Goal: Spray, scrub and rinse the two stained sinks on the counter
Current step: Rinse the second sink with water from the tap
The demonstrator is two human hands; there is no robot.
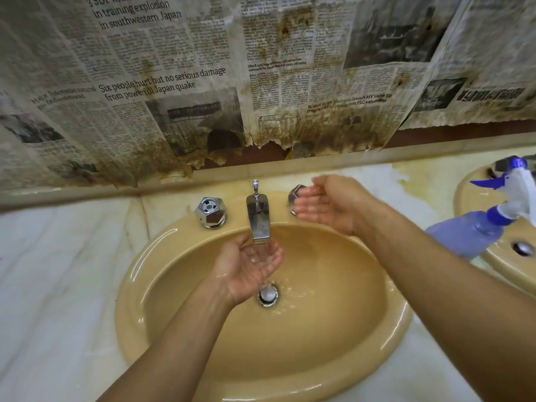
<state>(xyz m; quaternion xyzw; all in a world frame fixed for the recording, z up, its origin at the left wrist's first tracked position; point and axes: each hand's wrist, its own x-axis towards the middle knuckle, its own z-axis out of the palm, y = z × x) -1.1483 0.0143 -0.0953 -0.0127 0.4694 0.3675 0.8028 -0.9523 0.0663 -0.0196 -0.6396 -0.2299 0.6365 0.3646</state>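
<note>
Wall: covered with overlapping newspaper sheets (203, 82), English headlines legible, lower parts stained brown, bottom edges torn and ragged.
Bare wall strip (464, 131): dark reddish-brown, showing under the paper.
Backsplash ledge (319, 160): beige, along the tabletop's rear edge.
Tabletop (58, 271): white marble-look, grey veining, with a yellow-brown stain (406, 181) toward the rear right.

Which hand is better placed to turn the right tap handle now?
Probably right. The right hand is open beside the right handle, while the left hand is cupped under the running spout.
</note>
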